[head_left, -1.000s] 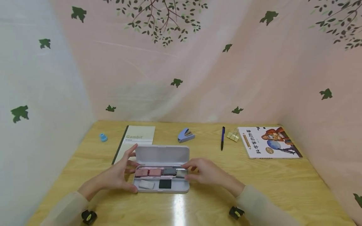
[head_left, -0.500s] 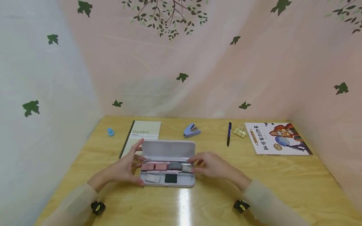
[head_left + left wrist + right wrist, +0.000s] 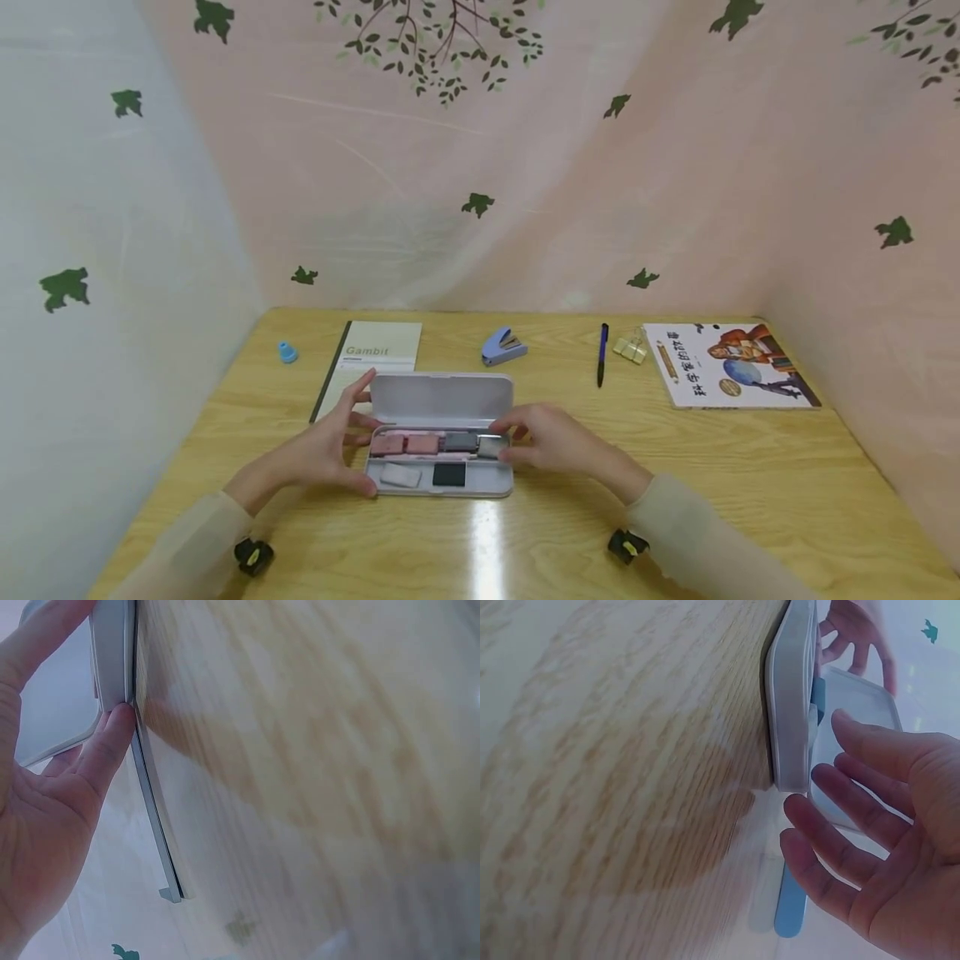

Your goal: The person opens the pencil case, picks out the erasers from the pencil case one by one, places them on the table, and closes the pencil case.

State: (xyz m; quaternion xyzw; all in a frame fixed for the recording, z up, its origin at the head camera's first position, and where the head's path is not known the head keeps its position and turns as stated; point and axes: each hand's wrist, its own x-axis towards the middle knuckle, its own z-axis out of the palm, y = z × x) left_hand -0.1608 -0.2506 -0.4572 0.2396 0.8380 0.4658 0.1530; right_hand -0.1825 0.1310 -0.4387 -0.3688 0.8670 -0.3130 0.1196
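Observation:
A white pencil case [image 3: 441, 485] lies on the table with its lid [image 3: 442, 398] raised. My left hand [image 3: 330, 450] grips its left end, thumb at the front corner and fingers at the back corner and lid. At the other end is my right hand [image 3: 551, 437], fingers loosely bent, with thumb and index fingertips close by a light grey block [image 3: 491, 447]. Beside that block, in the back compartment, sit a dark grey block [image 3: 461, 442] and two pink blocks [image 3: 422, 444]. The front compartment holds a white piece like an eraser [image 3: 401, 475] and a dark block [image 3: 448, 474].
Behind the case's left side lies a Gambit notebook [image 3: 382, 337], with a small blue object [image 3: 287, 352] farther left. A blue stapler [image 3: 503, 346], a pen [image 3: 602, 354], a gold binder clip [image 3: 630, 350] and an illustrated book [image 3: 731, 367] lie along the back.
The head view has shifted slightly. Both hands keep the same places at the ends of the pencil case, and its contents look unmoved.

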